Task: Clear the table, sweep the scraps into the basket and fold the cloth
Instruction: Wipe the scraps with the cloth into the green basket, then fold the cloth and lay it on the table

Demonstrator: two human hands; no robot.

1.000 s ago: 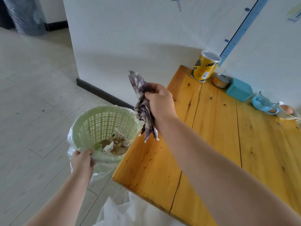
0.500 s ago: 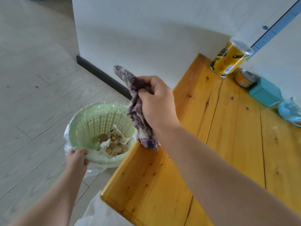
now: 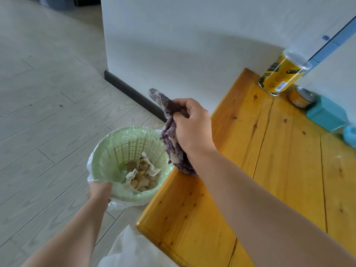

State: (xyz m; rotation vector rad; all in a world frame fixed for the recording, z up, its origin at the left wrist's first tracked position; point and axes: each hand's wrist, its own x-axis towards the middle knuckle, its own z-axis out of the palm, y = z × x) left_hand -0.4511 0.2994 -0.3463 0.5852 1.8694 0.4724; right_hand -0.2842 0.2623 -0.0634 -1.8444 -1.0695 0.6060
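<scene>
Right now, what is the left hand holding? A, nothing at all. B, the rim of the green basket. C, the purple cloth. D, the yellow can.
B: the left hand grips the near rim of the green basket, beside the table edge, while the right hand holds the purple cloth.

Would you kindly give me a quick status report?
Left hand grips green plastic basket rim. Right hand clutches bunched purple cloth at wooden table edge. Scraps in basket.

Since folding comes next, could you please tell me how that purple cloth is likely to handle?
Probably floppy: the purple cloth droops in bunched folds below the right hand. Its fluffy pile suggests good grip, not slipperiness. Likely light, since a loose one-handed hold carries it.
</scene>
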